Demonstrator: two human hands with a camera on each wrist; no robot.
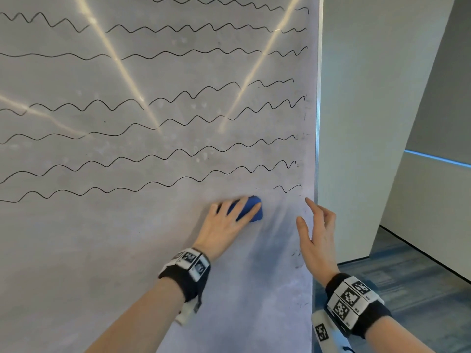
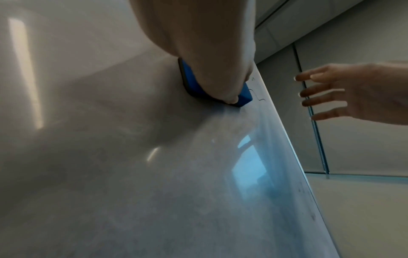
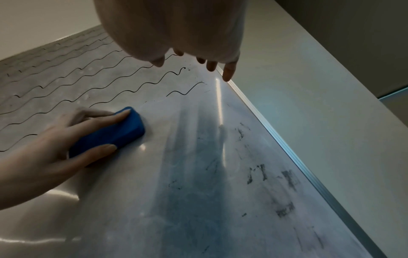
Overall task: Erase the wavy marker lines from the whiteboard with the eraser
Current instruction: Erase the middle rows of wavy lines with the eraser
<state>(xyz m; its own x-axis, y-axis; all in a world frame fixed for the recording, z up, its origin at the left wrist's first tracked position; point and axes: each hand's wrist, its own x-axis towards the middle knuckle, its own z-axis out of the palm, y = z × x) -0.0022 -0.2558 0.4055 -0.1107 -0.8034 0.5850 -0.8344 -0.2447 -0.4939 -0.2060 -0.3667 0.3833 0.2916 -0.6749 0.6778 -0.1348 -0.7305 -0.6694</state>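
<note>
The whiteboard (image 1: 102, 250) fills the head view and carries several black wavy lines (image 1: 153, 159). My left hand (image 1: 224, 225) grips the blue eraser (image 1: 252, 212) with fingers over its top and the thumb along its side, pressing it flat on the board just below the lowest line. That line breaks above the eraser, with a short piece (image 1: 288, 189) left near the right edge. In the right wrist view the eraser (image 3: 114, 132) lies slanted under the left hand (image 3: 44, 153). My right hand (image 1: 318, 233) hovers beside the board's right edge, fingers loose, holding nothing.
The board's metal frame edge (image 1: 317, 123) runs down the right side. Grey marker smudges (image 3: 287, 179) mark the wiped area near that edge. Right of the board stand a pale wall (image 1: 369, 98) and blue-grey carpet (image 1: 407, 289).
</note>
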